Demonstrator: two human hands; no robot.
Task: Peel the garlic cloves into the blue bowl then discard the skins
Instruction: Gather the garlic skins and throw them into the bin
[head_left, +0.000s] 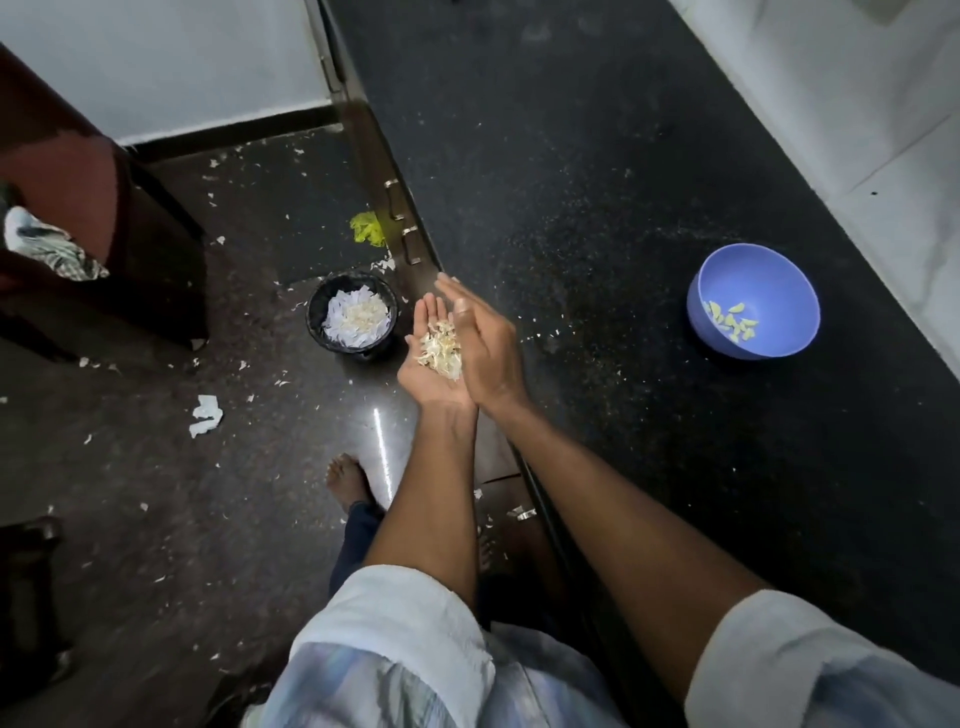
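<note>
Resting on: the garlic skins (440, 349) lie in a loose pale heap on the upturned palm of the left hand (428, 358).
Left hand: palm up, fingers straight and together, cupped only slightly; it carries the skins and grips nothing.
Right hand: the right hand (480, 343) stands on edge just beside the skins, its flat palm facing them and its straight fingers touching the left hand's fingers; it holds nothing.
Hands against the bin: both hands hang just to the right of the black bin (352, 318), at the edge of the counter (597, 182), apart from the bin's rim.
Bin: it stands on the floor (156, 467) against the counter's base, with white paper scraps and more pale skins inside.
Blue bowl: the blue bowl (753, 301) sits on the counter well to the right of the bin, past the hands, with peeled garlic cloves (730, 321) at its bottom.
Floor around the bin: small pale scraps lie scattered; a crumpled white paper (206, 414) lies left and nearer, a yellow-green scrap (368, 228) just beyond the bin.
Person: a bare foot (347, 480) shows on the floor nearer than the bin.
</note>
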